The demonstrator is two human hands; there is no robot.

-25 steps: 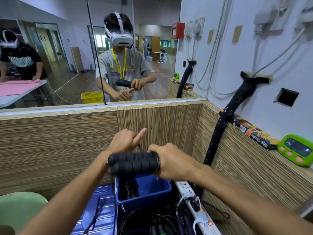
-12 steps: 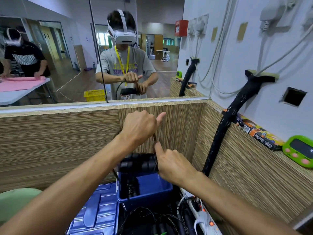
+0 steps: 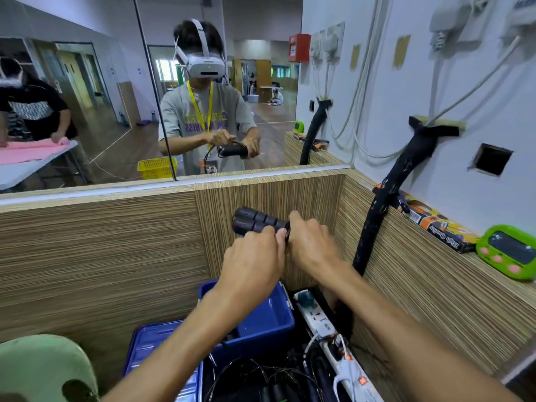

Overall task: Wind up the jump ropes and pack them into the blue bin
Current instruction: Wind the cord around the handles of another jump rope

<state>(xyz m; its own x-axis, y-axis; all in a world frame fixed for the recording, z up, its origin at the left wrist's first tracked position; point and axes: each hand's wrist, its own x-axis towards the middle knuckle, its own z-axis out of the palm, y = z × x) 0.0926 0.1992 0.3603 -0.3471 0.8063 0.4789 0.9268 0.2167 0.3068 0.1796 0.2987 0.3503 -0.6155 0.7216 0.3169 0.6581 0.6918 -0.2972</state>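
Two black ribbed jump rope handles (image 3: 255,221) lie side by side, held in the air above the blue bin (image 3: 266,323). My right hand (image 3: 311,242) grips their right end. My left hand (image 3: 253,264) is just below and in front of them, its fingertips pinching at the same end, where the rope itself is hidden. The bin stands open below my forearms, its contents covered by my left arm. More black ropes and handles (image 3: 272,384) lie tangled on the floor in front of the bin.
A blue bin lid (image 3: 150,349) lies left of the bin. A white power strip (image 3: 327,332) runs along the right. Wooden panel walls close the corner, with a black padded pipe (image 3: 377,216) leaning there. A green chair (image 3: 37,369) sits bottom left. A mirror fills the wall above.
My left hand came down from above the handles and now meets my right hand at their right end. The handles rose and tilted, left ends pointing away.
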